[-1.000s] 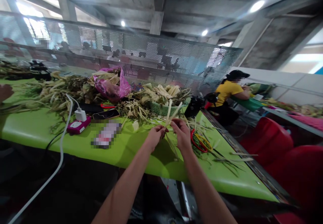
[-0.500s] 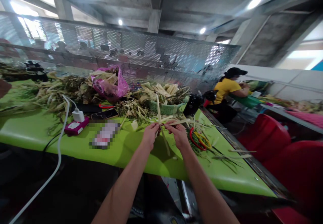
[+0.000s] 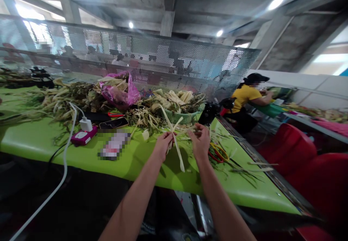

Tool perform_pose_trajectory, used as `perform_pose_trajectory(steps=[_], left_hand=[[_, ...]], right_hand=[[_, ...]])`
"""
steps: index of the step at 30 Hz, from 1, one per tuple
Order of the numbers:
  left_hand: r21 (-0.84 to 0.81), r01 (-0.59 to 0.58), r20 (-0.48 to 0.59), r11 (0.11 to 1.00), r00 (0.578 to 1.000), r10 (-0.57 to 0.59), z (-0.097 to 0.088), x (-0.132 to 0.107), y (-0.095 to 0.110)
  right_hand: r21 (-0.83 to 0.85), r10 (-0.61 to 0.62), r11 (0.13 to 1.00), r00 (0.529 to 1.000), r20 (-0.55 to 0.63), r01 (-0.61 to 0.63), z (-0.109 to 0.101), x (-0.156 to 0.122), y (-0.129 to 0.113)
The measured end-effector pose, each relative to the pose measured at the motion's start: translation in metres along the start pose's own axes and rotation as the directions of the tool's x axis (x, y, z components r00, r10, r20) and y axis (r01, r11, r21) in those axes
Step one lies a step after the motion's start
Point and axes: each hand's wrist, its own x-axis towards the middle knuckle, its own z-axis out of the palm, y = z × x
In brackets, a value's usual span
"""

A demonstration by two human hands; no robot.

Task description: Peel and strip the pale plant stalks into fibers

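Pale dried leaf strips, crossed at one point, are pinched in my left hand above the green table. One strip end points up and away, another hangs towards the table's front edge. To the right of the strips my right hand is raised, thumb and fingers apart, with nothing visible between them. Red and yellow scissor-like handles lie among green stalks just right of that hand. Behind both hands stands a green basket heaped with dry husks.
A pink plastic bag and heaps of dried plants line the back of the green table. A purple power adapter with a white cable and a blurred-out phone lie left. Red chairs and a person in yellow are right.
My right hand has let go of the strips and moved right, its fingers spreading. The crossed strips have turned slightly in my left hand, which keeps its pinch.
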Motion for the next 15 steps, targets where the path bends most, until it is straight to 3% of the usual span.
perform_pose_trajectory(steps=[3,6,11,15], left_hand=[[0.053,-0.031,-0.004,0.998,0.999,0.032,0.001,0.0,-0.003],[0.083,-0.065,0.009,0.994,0.998,0.065,0.002,0.001,-0.007],[0.101,-0.08,0.07,0.992,0.995,0.073,0.005,0.002,-0.012],[0.111,-0.056,0.073,0.992,0.996,0.048,0.006,0.004,-0.017]], right_hand=[[-0.179,-0.307,0.937,0.952,-0.009,0.3,-0.002,-0.004,-0.014],[-0.308,-0.445,0.849,0.895,0.025,0.43,-0.001,-0.01,-0.025],[-0.254,-0.427,0.834,0.865,0.264,0.489,0.005,-0.014,-0.027],[-0.157,-0.431,0.846,0.828,0.36,0.509,0.009,-0.016,-0.028]])
